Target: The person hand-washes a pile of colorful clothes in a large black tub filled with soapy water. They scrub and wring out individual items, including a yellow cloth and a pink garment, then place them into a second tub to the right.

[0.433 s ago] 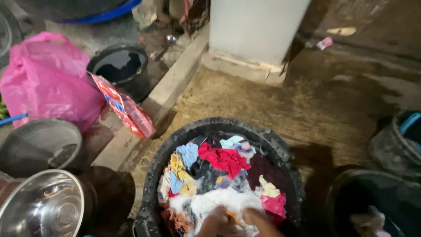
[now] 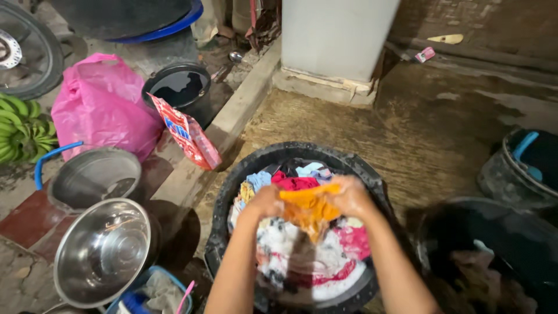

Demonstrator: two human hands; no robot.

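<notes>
Over a black round tub (image 2: 232, 192) full of wet, many-coloured clothes, both my hands hold an orange cloth (image 2: 308, 209) stretched between them. My left hand (image 2: 264, 200) grips its left end and my right hand (image 2: 351, 197) grips its right end. The cloth hangs in folds just above the pile. Red, blue, white and pink garments lie under it in the tub.
A second black tub (image 2: 482, 256) with dark laundry sits at the right, and a dark bucket (image 2: 523, 168) farther right. At the left are steel bowls (image 2: 104, 250), a pink plastic bag (image 2: 99, 107), a red packet (image 2: 186, 136), green bananas (image 2: 17, 128) and a white block (image 2: 337, 35).
My hands have risen from the bottom of the tub's pile, pulling the orange cloth up out of the clothes. The view has tilted down, showing more of the tub and my forearms.
</notes>
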